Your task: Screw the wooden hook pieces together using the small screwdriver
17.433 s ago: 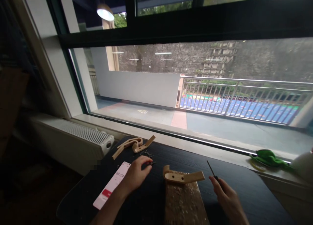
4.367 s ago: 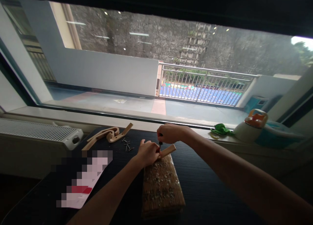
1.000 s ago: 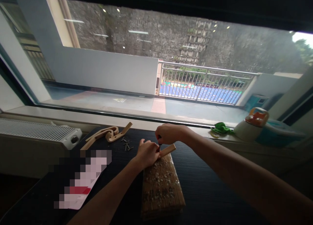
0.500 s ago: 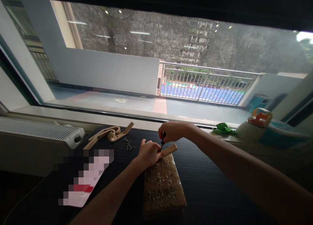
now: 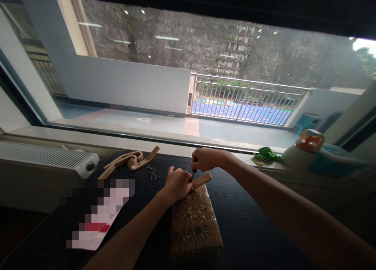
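My right hand (image 5: 209,159) is closed round the dark handle of a screwdriver (image 5: 194,170), whose shaft points down beside the fingers of my left hand. My left hand (image 5: 178,183) grips a small wooden strip (image 5: 203,180) and presses it onto the far end of a wooden block (image 5: 196,227). The strip's right end sticks out past the fingers. The screwdriver's tip and whatever it meets are hidden by my left fingers. Marks and bright scratches cover the block's top, with dark writing at its near end. Several loose screws (image 5: 152,172) lie left of my left hand.
Curved wooden pieces (image 5: 135,160) lie at the table's back left. A blurred pink-and-white sheet (image 5: 98,236) rests nearer. A radiator (image 5: 49,160) stands at the left. A green cloth (image 5: 267,154) and a white container with an orange top (image 5: 299,154) sit on the windowsill.
My right hand and the screwdriver have shifted and turned slightly. My left hand keeps its hold on the wooden strip. The whole view has moved a little.
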A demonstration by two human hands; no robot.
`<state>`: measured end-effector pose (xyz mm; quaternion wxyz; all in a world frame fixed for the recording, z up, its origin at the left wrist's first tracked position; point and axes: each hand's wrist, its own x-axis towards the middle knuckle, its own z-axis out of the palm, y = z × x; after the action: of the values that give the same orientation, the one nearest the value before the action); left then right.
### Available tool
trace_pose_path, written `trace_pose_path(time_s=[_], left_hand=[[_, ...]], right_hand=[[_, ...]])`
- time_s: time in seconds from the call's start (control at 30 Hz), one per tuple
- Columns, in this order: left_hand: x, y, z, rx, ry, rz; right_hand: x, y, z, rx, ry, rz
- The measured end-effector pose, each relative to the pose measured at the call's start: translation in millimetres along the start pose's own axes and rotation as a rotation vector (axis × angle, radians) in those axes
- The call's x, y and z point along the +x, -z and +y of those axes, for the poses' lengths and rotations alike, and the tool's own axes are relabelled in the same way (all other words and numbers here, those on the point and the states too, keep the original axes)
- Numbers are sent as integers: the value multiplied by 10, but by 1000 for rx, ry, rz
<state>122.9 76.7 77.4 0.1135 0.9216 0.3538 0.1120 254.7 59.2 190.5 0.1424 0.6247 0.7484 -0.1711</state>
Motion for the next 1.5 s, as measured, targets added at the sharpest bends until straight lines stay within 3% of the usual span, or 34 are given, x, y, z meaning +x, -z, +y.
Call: trace_pose_path(time_s=[0.27,0.7,0.9,1.13,1.5], left_hand=[[-11,1,-1,-9,-2,-11],[-5,-26,-14,7,-3,10],[-18,1,0,-7,-6,1],[16,0,-3,-7,1,-13],[18,-32,-22,9,-22,-8]], right_hand=[[-146,176,-169,-114,64,23],[-53,16,-66,-133,-26,65],[-183,124,-157,-171,32,64],[-116,89,-281,-192,83,24],[-56,-11,-121,-134,89,71]])
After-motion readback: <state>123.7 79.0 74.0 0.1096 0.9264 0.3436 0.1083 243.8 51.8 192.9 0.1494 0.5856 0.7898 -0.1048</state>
